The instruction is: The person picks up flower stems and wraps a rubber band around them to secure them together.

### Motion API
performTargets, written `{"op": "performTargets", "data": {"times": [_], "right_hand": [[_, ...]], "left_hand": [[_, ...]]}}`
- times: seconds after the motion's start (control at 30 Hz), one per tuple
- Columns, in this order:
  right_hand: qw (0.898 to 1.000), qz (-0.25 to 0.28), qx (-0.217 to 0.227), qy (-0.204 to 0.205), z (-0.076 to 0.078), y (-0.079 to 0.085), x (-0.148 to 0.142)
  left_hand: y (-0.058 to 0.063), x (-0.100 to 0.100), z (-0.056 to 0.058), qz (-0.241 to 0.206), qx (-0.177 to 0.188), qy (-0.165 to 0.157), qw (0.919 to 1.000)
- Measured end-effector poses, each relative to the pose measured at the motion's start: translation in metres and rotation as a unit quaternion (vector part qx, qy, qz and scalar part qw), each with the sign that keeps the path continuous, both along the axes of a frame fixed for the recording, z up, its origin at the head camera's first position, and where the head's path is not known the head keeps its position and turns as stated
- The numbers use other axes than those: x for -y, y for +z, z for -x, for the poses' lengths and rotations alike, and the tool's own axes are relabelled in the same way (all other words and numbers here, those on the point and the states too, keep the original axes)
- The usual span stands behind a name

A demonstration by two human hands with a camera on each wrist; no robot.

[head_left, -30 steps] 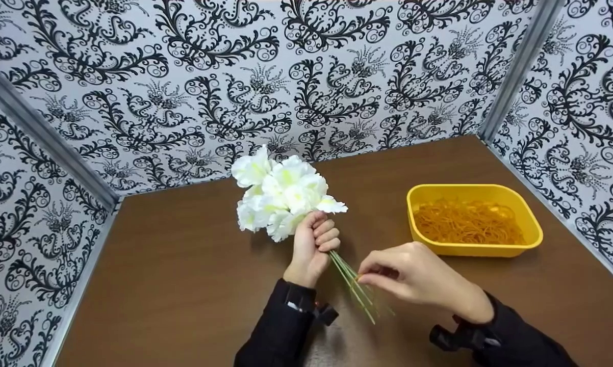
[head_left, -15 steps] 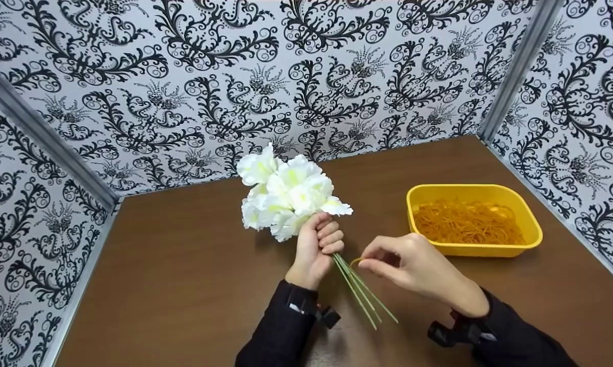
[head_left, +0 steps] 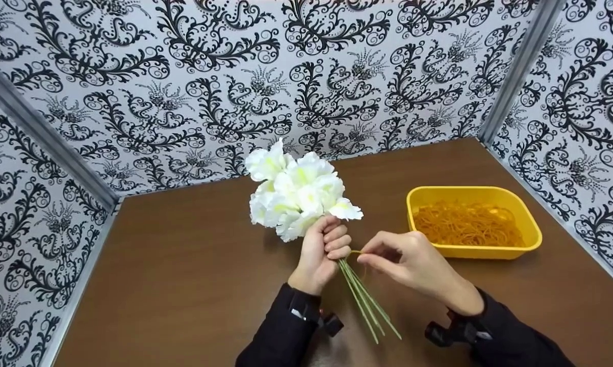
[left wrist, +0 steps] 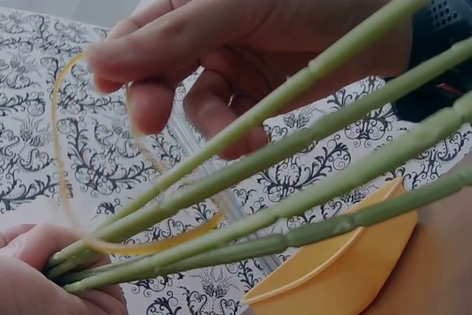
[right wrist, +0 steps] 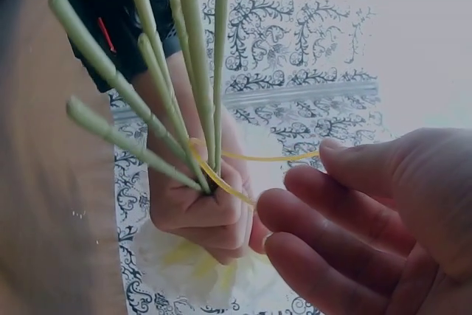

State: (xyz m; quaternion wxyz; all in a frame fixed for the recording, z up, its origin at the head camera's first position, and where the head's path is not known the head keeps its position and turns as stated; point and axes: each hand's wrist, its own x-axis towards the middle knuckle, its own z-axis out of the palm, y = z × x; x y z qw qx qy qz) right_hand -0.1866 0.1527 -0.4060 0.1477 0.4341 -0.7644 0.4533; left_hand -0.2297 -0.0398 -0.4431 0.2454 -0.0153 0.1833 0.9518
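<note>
My left hand (head_left: 323, 252) grips a bunch of white flowers (head_left: 301, 191) just under the blooms. Their green stems (head_left: 366, 302) fan out from below the fist toward the front right. My right hand (head_left: 413, 262) pinches a yellow rubber band (right wrist: 273, 158) between thumb and fingers, to the right of the stems. In the left wrist view, the rubber band (left wrist: 58, 130) is drawn into a wide loop that passes across the stems close to the left fist. The right wrist view shows it hooked against a stem there, pulled toward the right fingertips.
A yellow plastic tub (head_left: 475, 252) full of rubber bands (head_left: 467, 224) stands on the brown table (head_left: 184, 265) at the right, just beyond the right hand. Patterned wall panels (head_left: 235, 92) close off the back and both sides.
The left hand and flowers have shifted right and slightly toward me. Along the stems, the rubber band has come up close to the left fist, the right hand moving with it.
</note>
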Motion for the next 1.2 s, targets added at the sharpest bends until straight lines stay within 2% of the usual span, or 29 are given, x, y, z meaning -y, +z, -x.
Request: {"op": "performTargets", "data": {"times": [0.17, 0.3, 0.5, 0.7, 0.8, 0.93, 1.07, 1.2], "right_hand": [[1.000, 0.006, 0.024, -0.013, 0.002, 0.005, -0.001], [1.000, 0.013, 0.008, -0.019, 0.007, 0.002, -0.004], [1.000, 0.007, 0.014, -0.015, 0.015, 0.001, -0.017], [0.999, -0.049, 0.000, -0.015, 0.033, -0.001, -0.029], [0.996, -0.086, -0.018, 0.013, 0.043, -0.009, -0.027], [0.988, -0.143, -0.008, 0.065, 0.047, -0.019, -0.023], [0.983, -0.158, 0.002, 0.097, 0.040, -0.017, -0.025], [0.986, -0.121, -0.003, 0.112, 0.032, -0.006, -0.032]], "left_hand": [[0.005, 0.001, -0.003, 0.002, -0.015, -0.011, 0.9998], [0.008, 0.002, -0.005, -0.007, -0.022, -0.017, 0.9996], [0.012, 0.007, -0.008, -0.026, -0.028, -0.024, 0.9990], [0.025, 0.020, -0.011, -0.047, -0.032, -0.005, 0.9984], [0.031, 0.026, -0.015, -0.083, -0.036, 0.007, 0.9959], [0.035, 0.032, -0.018, -0.119, -0.039, 0.031, 0.9916], [0.035, 0.035, -0.014, -0.102, -0.037, 0.065, 0.9920], [0.034, 0.039, -0.008, -0.064, -0.042, 0.104, 0.9916]]}}
